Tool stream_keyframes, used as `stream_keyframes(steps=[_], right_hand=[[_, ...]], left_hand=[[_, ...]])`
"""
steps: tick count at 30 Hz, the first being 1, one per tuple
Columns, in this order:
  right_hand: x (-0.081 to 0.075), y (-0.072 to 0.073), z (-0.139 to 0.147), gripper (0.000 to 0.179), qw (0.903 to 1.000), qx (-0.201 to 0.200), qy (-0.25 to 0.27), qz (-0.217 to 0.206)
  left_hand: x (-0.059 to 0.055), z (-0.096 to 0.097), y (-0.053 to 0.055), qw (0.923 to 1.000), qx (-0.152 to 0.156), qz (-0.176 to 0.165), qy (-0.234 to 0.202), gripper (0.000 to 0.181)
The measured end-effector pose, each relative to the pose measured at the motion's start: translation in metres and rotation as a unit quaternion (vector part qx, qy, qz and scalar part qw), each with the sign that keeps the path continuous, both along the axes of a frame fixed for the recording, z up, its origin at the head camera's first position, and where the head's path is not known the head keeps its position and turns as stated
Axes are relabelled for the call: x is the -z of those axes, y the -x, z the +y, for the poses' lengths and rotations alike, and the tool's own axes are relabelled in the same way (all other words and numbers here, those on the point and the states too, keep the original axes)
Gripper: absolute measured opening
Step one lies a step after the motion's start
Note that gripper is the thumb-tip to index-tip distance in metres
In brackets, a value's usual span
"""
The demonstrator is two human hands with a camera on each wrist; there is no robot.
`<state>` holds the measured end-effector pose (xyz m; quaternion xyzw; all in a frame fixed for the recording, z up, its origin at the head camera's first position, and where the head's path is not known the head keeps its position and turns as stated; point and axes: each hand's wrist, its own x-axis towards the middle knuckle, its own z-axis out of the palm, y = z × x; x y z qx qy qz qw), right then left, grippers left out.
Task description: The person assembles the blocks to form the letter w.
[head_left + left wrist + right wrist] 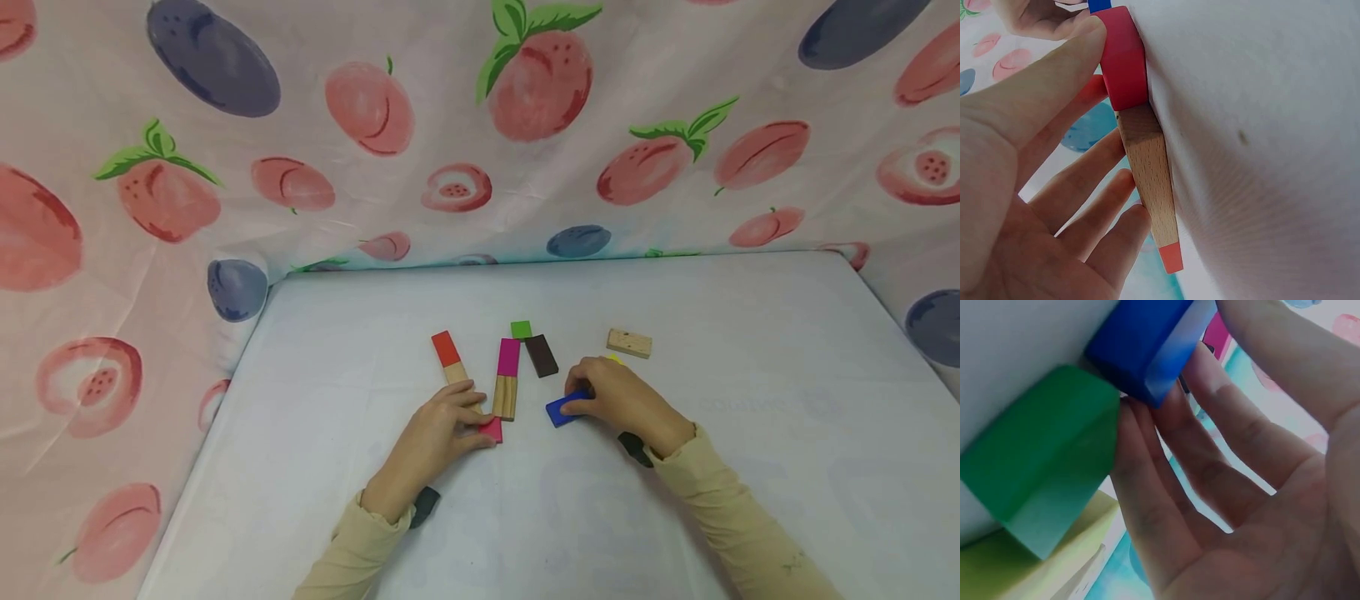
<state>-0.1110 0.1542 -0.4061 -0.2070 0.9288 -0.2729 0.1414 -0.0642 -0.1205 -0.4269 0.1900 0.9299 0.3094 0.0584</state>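
Note:
My left hand [431,433] pinches a pinkish-red block [1125,59] between thumb and index finger. Its other fingers lie along a plain wooden block [1150,169], which lines up end to end with an orange-red block [446,348]. In my right hand [622,396] a blue block [561,410] is held between thumb and fingers. The right wrist view shows a green block [1041,450] against the fingertips and a yellow block [1079,544] behind it; in the head view the hand hides that green block and most of the yellow one.
Between the hands, a magenta block [508,357] sits end to end with striped wooden pieces [505,398]. A light green block [521,330] and a dark brown block [542,356] stand behind. A loose wooden block [629,342] lies back right on the white table [337,333].

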Motion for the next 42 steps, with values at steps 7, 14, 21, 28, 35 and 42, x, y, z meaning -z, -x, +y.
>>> stream_keyframes(steps=[7, 14, 21, 28, 35, 42], right_hand=[[0.0028, 0.0039, 0.0000, 0.012, 0.9995, -0.022, 0.018, -0.013], [0.0032, 0.0034, 0.0001, 0.013, 0.9998, -0.020, 0.010, 0.002], [0.0031, 0.0013, -0.0013, 0.013, 0.9999, 0.002, 0.011, -0.003], [0.0033, 0.0003, -0.0042, 0.012, 0.9997, 0.020, 0.009, -0.014], [0.0036, 0.0007, -0.0050, 0.011, 0.9994, 0.022, 0.013, -0.021], [0.0044, 0.0013, -0.0061, 0.012, 0.9994, 0.028, 0.004, -0.022]], left_hand=[[-0.0011, 0.0001, -0.0006, 1.0000, 0.003, 0.005, -0.003, 0.035], [-0.0011, 0.0002, -0.0004, 1.0000, 0.001, 0.005, -0.004, 0.035], [-0.0010, 0.0003, -0.0005, 1.0000, 0.000, 0.003, -0.002, 0.035], [-0.0015, 0.0004, -0.0007, 1.0000, -0.003, 0.000, 0.000, 0.035], [-0.0017, 0.0002, -0.0012, 1.0000, -0.002, -0.001, -0.003, 0.035], [-0.0022, 0.0003, -0.0010, 1.0000, 0.000, 0.001, -0.004, 0.035]])
